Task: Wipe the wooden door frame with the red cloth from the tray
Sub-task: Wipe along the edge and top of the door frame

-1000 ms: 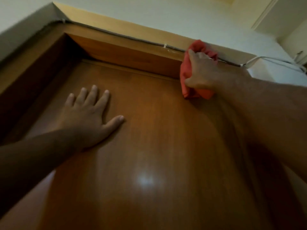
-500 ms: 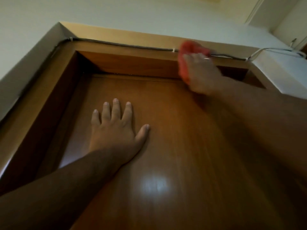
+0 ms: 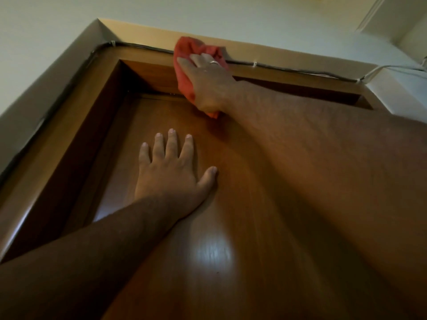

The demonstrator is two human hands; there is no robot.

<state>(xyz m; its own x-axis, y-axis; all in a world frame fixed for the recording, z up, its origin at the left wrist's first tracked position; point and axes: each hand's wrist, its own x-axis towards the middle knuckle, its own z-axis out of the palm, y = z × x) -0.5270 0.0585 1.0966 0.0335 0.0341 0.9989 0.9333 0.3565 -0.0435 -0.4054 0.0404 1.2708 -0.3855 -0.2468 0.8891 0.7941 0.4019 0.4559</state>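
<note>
I look up at the top of a wooden door frame [image 3: 143, 55]. My right hand [image 3: 208, 84] presses a bunched red cloth [image 3: 184, 79] against the frame's top rail, left of its middle; the cloth covers part of the rail and hangs down over its underside. A ring shows on one finger. My left hand [image 3: 171, 174] lies flat, fingers spread, on the brown door panel [image 3: 231, 239] below the cloth and holds nothing. The tray is out of view.
A dark cable [image 3: 288, 70] with white clips runs along the top rail and down the frame's left side [image 3: 46, 116]. White wall [image 3: 254, 19] lies above the frame, and a white box [image 3: 397, 93] sits at the upper right corner with wires leading off to the right.
My right hand has slid the cloth leftward along the top rail. The view has shifted, so my left hand, still flat on the door, appears further right and lower.
</note>
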